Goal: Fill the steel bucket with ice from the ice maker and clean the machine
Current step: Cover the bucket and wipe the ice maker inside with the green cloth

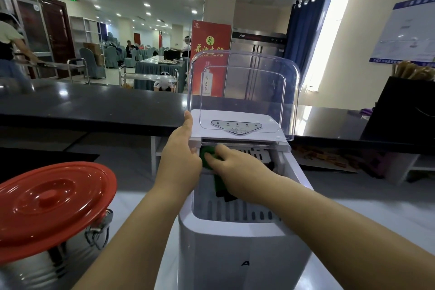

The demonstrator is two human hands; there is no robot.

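Observation:
The white ice maker [235, 247] stands in front of me with its clear plastic lid [244, 82] raised upright. My left hand [181, 150] grips the machine's upper left edge, thumb on the top panel. My right hand [237, 167] reaches into the open compartment and presses a green cloth [207, 160] against the upper inner wall. Part of the cloth hangs below my fingers. The steel bucket [56, 256] sits at the lower left, covered by a red lid [51, 205] with a latch at its side.
A dark counter [94, 106] runs across behind the ice maker. A black box [404, 110] holding long brown sticks stands at the right. Beyond the counter lies a dining hall with steel carts, covered chairs and people.

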